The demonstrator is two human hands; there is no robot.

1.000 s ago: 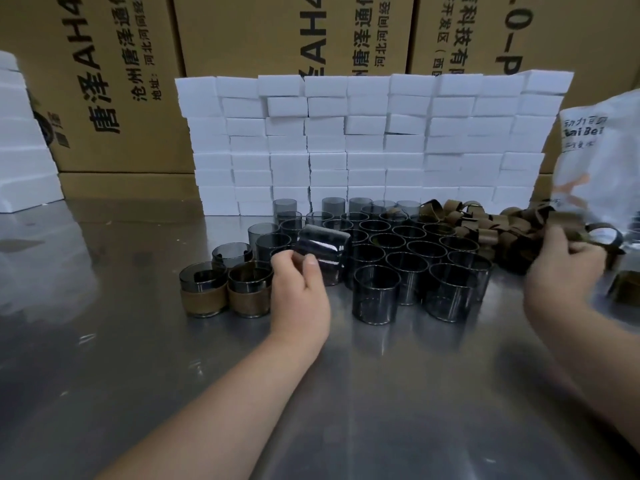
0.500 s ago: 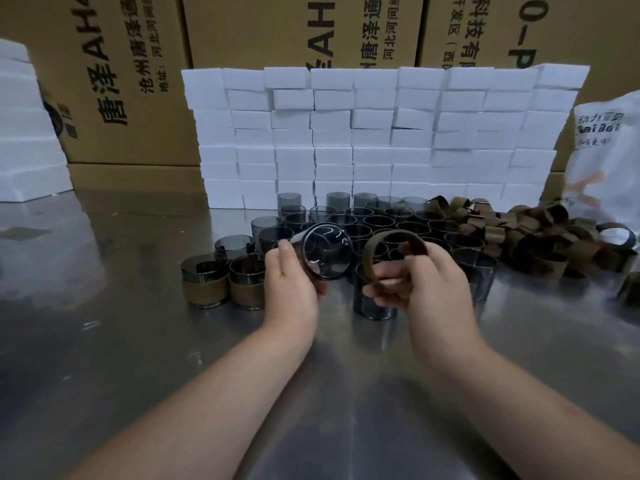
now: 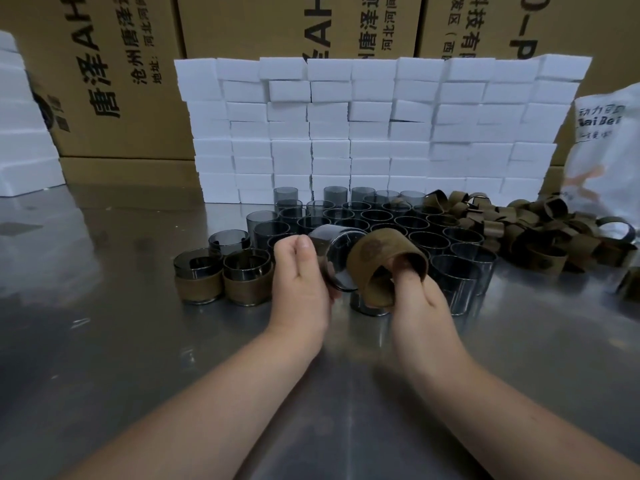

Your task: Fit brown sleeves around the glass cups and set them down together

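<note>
Though smoky grey, glass cup (image 3: pixel 337 261) see-through; brown sleeve (image 3: pixel 382 256) round-stamped.

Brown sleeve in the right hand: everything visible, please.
The brown sleeve is a short open band, matte and leather-like, with a round stamped emblem on its outer face. It is held sideways, pinched by the right hand, thumb inside the near opening. Its far edge meets the glass cup held by the left hand.
</note>
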